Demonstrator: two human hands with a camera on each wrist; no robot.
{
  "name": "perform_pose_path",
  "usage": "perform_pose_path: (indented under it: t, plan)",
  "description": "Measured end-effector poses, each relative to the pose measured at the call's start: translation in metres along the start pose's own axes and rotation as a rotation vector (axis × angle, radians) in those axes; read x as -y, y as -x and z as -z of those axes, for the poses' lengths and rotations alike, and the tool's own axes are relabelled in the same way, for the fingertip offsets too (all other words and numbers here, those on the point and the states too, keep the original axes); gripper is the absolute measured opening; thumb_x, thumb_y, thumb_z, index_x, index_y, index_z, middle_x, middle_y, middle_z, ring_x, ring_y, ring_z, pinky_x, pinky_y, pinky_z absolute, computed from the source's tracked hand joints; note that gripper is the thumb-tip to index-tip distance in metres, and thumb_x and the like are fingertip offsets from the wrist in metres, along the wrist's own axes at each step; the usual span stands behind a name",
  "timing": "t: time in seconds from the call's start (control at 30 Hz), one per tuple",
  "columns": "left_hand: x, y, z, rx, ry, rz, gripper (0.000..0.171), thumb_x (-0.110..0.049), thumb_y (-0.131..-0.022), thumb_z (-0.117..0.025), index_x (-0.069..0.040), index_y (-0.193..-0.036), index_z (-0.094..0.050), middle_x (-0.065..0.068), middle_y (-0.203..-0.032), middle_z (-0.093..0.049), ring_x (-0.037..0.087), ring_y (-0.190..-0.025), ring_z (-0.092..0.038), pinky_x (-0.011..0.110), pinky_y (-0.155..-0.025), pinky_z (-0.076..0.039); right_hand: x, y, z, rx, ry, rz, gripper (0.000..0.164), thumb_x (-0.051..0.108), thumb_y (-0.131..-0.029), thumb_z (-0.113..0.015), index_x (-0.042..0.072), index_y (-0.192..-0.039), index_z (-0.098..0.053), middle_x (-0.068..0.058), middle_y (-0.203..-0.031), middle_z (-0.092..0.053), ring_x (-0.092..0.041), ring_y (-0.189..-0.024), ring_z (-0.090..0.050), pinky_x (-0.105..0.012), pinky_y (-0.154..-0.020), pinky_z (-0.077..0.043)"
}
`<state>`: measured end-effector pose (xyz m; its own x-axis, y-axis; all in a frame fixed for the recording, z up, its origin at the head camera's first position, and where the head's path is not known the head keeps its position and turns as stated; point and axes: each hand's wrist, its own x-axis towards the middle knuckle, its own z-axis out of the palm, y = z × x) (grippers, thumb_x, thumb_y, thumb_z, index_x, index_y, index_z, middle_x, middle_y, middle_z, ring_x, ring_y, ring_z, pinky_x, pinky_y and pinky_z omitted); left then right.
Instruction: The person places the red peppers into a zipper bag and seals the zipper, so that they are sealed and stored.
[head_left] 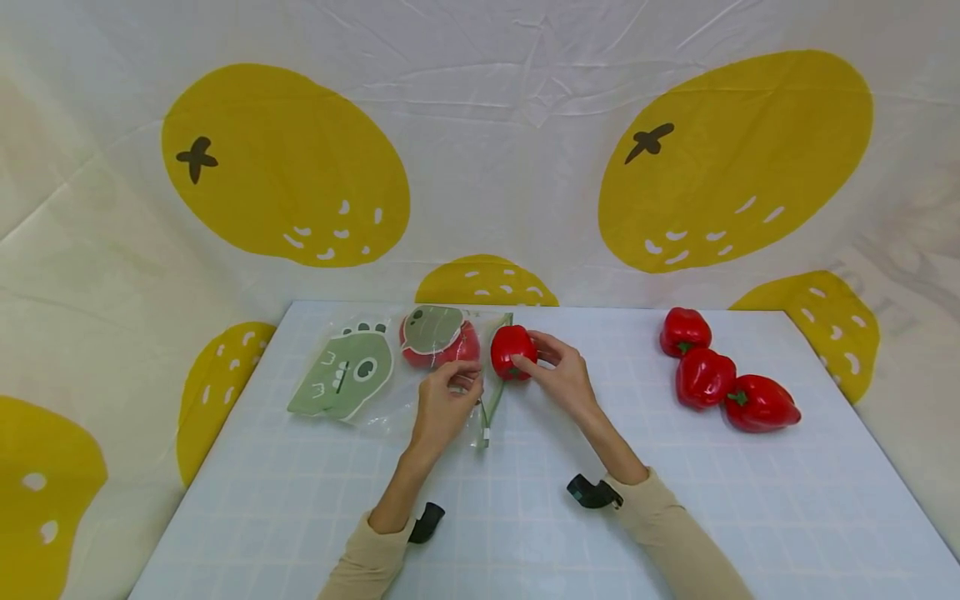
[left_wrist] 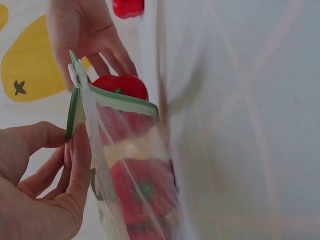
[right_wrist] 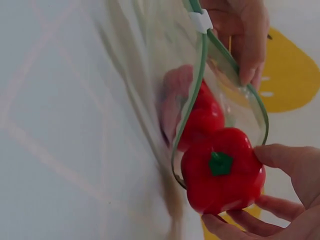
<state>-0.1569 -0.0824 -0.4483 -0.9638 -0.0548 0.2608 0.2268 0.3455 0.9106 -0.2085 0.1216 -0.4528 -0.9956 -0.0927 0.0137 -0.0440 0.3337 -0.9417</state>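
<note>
A clear zip bag point(head_left: 348, 375) with a green dinosaur print lies toward the back of the table, its green-edged mouth facing right. My left hand point(head_left: 447, 400) pinches the upper rim of that mouth, which gapes apart in the right wrist view. My right hand point(head_left: 562, 375) grips a red bell pepper point(right_wrist: 223, 170), its green stem end showing, right at the opening. Inside the bag are other red peppers point(left_wrist: 142, 190), seen through the plastic; how many is unclear. A white slider point(right_wrist: 201, 21) sits on the green zip edge.
Three more red peppers point(head_left: 705, 379) lie in a touching row at the right of the white table point(head_left: 525, 517). Behind the table hangs a pale cloth point(head_left: 495, 167) with large yellow fruit prints.
</note>
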Motion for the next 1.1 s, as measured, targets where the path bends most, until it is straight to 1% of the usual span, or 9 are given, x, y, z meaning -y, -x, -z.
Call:
perform_pose_path:
  t: [0.27,0.4,0.53,0.67,0.73,0.87,0.97,1.1]
  plan:
    - [0.001,0.0,0.002,0.006,-0.013,-0.004,0.017,-0.002,-0.091,-0.074,-0.001,-0.107,-0.075,0.01,-0.096,-0.074,0.023,-0.082,-0.069,0.022,-0.072,-0.06,-0.001,-0.008,-0.018,0.009,-0.023,0.042,0.058,0.028,-0.093,-0.078,0.01,-0.144,-0.058,-0.013,-0.139,-0.063,-0.031,-0.124,-0.06,-0.044,-0.1,-0.055]
    - [0.001,0.0,0.002,0.012,-0.012,0.002,0.016,-0.002,-0.091,-0.074,-0.002,-0.106,-0.075,0.009,-0.096,-0.075,0.023,-0.082,-0.069,0.022,-0.073,-0.06,-0.001,-0.01,-0.024,0.005,-0.03,0.041,0.058,0.027,-0.093,-0.077,0.009,-0.144,-0.057,-0.013,-0.139,-0.062,-0.031,-0.125,-0.06,-0.043,-0.1,-0.054]
    - [0.001,0.0,0.002,0.012,-0.013,-0.008,0.015,-0.002,-0.091,-0.074,-0.002,-0.106,-0.075,0.009,-0.096,-0.074,0.023,-0.082,-0.069,0.023,-0.073,-0.06,-0.002,-0.012,-0.029,-0.006,-0.039,0.044,0.058,0.026,-0.093,-0.077,0.005,-0.142,-0.056,-0.016,-0.138,-0.062,-0.032,-0.126,-0.059,-0.044,-0.101,-0.054]
    - [0.001,0.0,0.002,0.01,-0.018,-0.022,0.014,-0.002,-0.091,-0.074,-0.002,-0.105,-0.075,0.009,-0.095,-0.074,0.022,-0.081,-0.069,0.022,-0.072,-0.06,-0.005,-0.014,-0.034,-0.021,-0.025,0.018,0.058,0.032,-0.092,-0.078,0.004,-0.138,-0.054,-0.016,-0.137,-0.062,-0.031,-0.125,-0.059,-0.043,-0.1,-0.054]
    - [0.002,0.0,0.001,0.01,-0.022,-0.026,0.014,-0.002,-0.091,-0.074,-0.002,-0.105,-0.075,0.009,-0.095,-0.074,0.022,-0.081,-0.069,0.022,-0.072,-0.06,-0.006,-0.014,-0.036,-0.023,-0.018,0.01,0.058,0.035,-0.092,-0.079,0.005,-0.135,-0.055,-0.015,-0.135,-0.063,-0.031,-0.123,-0.06,-0.042,-0.099,-0.055]
    - [0.001,0.0,0.001,0.01,-0.032,-0.03,0.015,-0.002,-0.091,-0.074,-0.002,-0.106,-0.075,0.009,-0.096,-0.073,0.022,-0.082,-0.069,0.021,-0.072,-0.059,-0.008,-0.014,-0.04,-0.025,-0.009,0.028,0.056,0.036,-0.092,-0.078,0.006,-0.134,-0.056,-0.013,-0.131,-0.064,-0.029,-0.118,-0.063,-0.041,-0.094,-0.058]
    - [0.0,0.001,0.001,0.008,-0.038,-0.03,0.015,-0.002,-0.091,-0.075,-0.002,-0.106,-0.075,0.009,-0.097,-0.073,0.023,-0.083,-0.069,0.022,-0.073,-0.059,-0.009,-0.015,-0.043,-0.027,0.002,0.045,0.055,0.034,-0.092,-0.078,0.005,-0.134,-0.057,-0.014,-0.127,-0.065,-0.029,-0.111,-0.065,-0.04,-0.092,-0.059]
    - [-0.001,0.001,0.002,0.006,-0.038,-0.033,0.016,-0.001,-0.091,-0.074,-0.002,-0.106,-0.075,0.009,-0.098,-0.073,0.023,-0.083,-0.069,0.022,-0.073,-0.059,-0.008,-0.017,-0.046,-0.021,0.01,0.044,0.054,0.03,-0.092,-0.079,0.003,-0.133,-0.058,-0.016,-0.125,-0.065,-0.031,-0.107,-0.067,-0.04,-0.091,-0.059]
